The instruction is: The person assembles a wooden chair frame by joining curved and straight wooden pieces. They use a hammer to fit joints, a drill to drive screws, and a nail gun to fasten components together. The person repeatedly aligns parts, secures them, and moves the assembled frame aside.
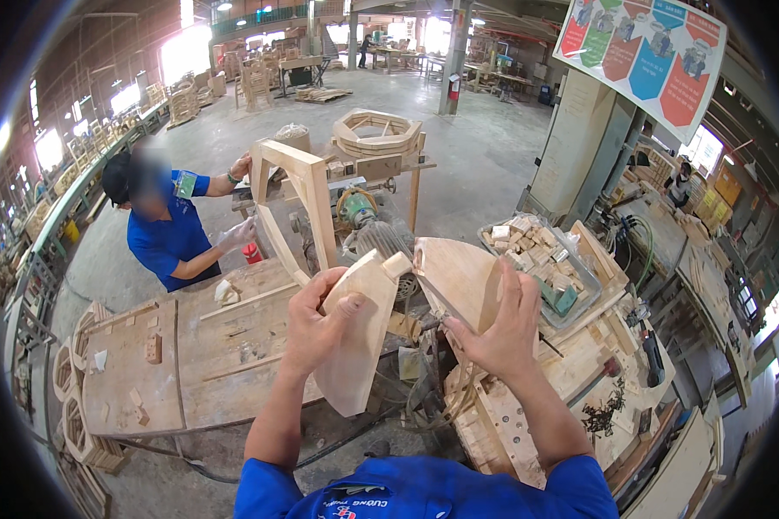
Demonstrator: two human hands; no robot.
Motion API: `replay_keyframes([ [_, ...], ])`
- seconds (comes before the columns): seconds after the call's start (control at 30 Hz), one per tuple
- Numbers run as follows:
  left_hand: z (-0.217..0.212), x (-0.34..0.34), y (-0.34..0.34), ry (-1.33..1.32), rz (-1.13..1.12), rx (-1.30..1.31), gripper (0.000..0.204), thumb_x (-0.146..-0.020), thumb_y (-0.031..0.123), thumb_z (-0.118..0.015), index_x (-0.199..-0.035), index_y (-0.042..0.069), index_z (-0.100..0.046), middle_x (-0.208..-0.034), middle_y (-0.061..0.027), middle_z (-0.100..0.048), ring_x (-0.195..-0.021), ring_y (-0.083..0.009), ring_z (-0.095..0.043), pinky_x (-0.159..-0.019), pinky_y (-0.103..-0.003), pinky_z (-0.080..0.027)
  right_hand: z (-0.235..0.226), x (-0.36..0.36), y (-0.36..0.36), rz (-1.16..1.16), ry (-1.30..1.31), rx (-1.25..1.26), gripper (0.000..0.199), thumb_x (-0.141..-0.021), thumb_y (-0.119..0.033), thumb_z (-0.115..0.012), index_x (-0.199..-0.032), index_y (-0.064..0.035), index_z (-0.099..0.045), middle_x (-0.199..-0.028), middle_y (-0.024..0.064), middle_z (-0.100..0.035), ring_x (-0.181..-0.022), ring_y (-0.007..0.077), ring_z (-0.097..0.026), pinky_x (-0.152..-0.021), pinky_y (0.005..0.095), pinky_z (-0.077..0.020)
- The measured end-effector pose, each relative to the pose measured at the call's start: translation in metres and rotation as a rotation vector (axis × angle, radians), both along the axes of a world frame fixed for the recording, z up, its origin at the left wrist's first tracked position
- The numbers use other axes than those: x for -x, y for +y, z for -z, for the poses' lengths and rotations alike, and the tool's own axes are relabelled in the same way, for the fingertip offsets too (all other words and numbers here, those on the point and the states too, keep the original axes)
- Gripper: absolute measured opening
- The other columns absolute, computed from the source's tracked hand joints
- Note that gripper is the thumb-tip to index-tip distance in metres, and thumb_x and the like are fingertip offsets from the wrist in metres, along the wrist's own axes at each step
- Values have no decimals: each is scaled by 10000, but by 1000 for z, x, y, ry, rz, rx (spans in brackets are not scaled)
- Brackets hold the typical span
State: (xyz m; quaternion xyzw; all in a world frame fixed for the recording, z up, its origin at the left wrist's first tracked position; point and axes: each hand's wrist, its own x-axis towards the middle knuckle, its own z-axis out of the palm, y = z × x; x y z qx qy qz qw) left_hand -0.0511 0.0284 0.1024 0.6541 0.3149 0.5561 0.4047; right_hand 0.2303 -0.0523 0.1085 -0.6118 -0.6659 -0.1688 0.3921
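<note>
My left hand [318,318] grips a flat, curved wooden piece [355,363], its thumb lying across the face. A small wooden block or tenon [396,265] sticks out from the upper right end of that piece. In my right hand [504,324] is a second curved wooden piece [460,270], with what looks like a slot in its left end. The two pieces are held up before me with their ends close together at the block. Whether the block enters the second piece, I cannot tell.
Behind stands a green and grey motor [359,208]. Across the left workbench [242,346], a co-worker [169,225] holds a wooden frame [316,199]. A plastic crate [580,303] of wood blocks, a hammer [610,368] and dark screws [604,415] lie on the right bench.
</note>
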Motion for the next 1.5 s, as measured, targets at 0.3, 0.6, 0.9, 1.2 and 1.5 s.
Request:
replay_keyframes([
  [0.3, -29, 14, -2, 214, 96, -50, 506, -969, 251, -773, -1368, -36, -651, -1137, -157, -775, -1027, -160, -721, -904, -331, -567, -5, -1, -4, 50, -170, -137, 1090, -632, -301, -931, -1546, -13, -411, -1301, 209, -468, -1183, 390, -476, -1032, 518, -378],
  [0.6, -56, 31, -1, 448, 189, -155, 564, -952, 326, -778, -1346, -58, -652, -1110, -272, -753, -1039, -344, -761, -909, -396, -570, -10, -1, -28, 112, -348, -87, 1135, -570, -235, -928, -1551, -18, -400, -1316, 241, -464, -1175, 430, -475, -1006, 548, -374],
  [0.9, -73, 43, 8, 566, 397, -84, 532, -968, 339, -767, -1324, -45, -672, -1045, -250, -765, -949, -290, -765, -860, -386, -572, -14, 12, -62, 114, -407, 38, 1199, -557, -213, -940, -1579, -2, -348, -1320, 291, -439, -1166, 453, -466, -970, 569, -377],
  [1.2, -45, 24, 22, 538, 458, -236, 512, -956, 319, -782, -1312, -35, -682, -1035, -231, -766, -905, -229, -739, -845, -374, -562, -18, 20, -92, 164, -491, 64, 1136, -596, -274, -964, -1549, 9, -416, -1329, 313, -447, -1108, 456, -493, -931, 565, -401],
  [1.5, -51, 5, 10, 389, 586, -336, 525, -930, 308, -802, -1307, -39, -689, -1080, -211, -762, -944, -283, -744, -832, -363, -563, -81, 2, -118, 47, -52, 358, 629, -949, -514, -713, -1264, 21, -614, -1023, 271, -688, -928, 418, -689, -775, 497, -531],
])
